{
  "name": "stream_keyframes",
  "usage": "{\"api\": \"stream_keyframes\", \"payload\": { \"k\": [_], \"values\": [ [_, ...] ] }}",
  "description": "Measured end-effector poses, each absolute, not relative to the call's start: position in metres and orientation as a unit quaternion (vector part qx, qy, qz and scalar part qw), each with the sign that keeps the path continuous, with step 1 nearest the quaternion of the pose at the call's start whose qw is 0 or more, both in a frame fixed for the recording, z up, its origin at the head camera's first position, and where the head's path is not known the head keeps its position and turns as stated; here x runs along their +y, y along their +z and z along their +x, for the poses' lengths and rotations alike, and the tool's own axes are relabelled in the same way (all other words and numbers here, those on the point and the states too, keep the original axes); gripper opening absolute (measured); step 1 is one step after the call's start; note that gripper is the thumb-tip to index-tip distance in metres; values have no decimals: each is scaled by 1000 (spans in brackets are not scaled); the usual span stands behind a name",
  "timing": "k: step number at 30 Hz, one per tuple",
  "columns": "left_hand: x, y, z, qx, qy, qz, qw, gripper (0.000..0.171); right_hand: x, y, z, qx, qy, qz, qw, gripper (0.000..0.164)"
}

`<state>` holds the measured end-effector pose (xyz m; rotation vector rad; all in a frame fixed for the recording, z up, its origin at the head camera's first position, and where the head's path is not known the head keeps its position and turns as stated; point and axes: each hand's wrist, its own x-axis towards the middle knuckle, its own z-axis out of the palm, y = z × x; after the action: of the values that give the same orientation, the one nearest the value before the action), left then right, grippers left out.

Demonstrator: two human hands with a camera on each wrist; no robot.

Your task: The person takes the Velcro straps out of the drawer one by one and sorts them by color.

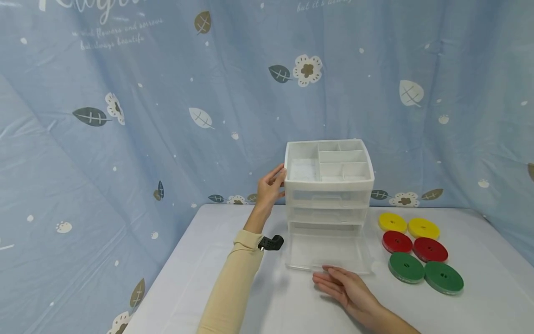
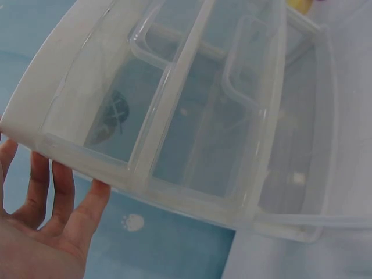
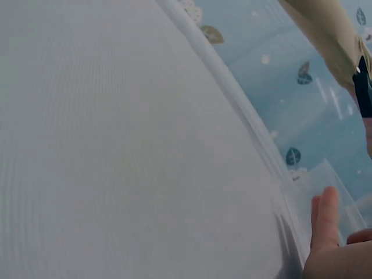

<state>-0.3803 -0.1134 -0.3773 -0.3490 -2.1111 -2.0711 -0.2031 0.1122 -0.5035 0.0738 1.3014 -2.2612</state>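
A white plastic drawer organizer [image 1: 329, 186] stands upright on the table, its top split into several compartments. The bottom clear drawer [image 1: 327, 248] is pulled out towards me; the two drawers above it are in. My left hand [image 1: 270, 186] touches the organizer's left side near the top. In the left wrist view, that hand's fingertips [image 2: 97, 192] rest along the edge of the frame. At the front of the pulled-out drawer is my right hand [image 1: 348, 290], fingers extended, fingertips at its front edge. In the right wrist view, the right hand [image 3: 334, 250] partly covers the clear drawer.
Right of the organizer, flat round rolls lie in pairs: yellow [image 1: 392, 222], red [image 1: 430, 249] and green [image 1: 406, 267]. A white cloth covers the table [image 1: 200, 278]. Behind it hangs a blue patterned curtain [image 1: 233, 93]. A black device [image 1: 271, 242] sits on the left wrist.
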Motion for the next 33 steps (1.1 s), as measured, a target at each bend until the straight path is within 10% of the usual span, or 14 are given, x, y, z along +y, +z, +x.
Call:
{"api": "stream_keyframes", "payload": {
  "k": [33],
  "values": [
    [-113,-377,-380,-708,-692,-112,82,41,87,-504,-217,469,-865,71,164,48]
  ]
}}
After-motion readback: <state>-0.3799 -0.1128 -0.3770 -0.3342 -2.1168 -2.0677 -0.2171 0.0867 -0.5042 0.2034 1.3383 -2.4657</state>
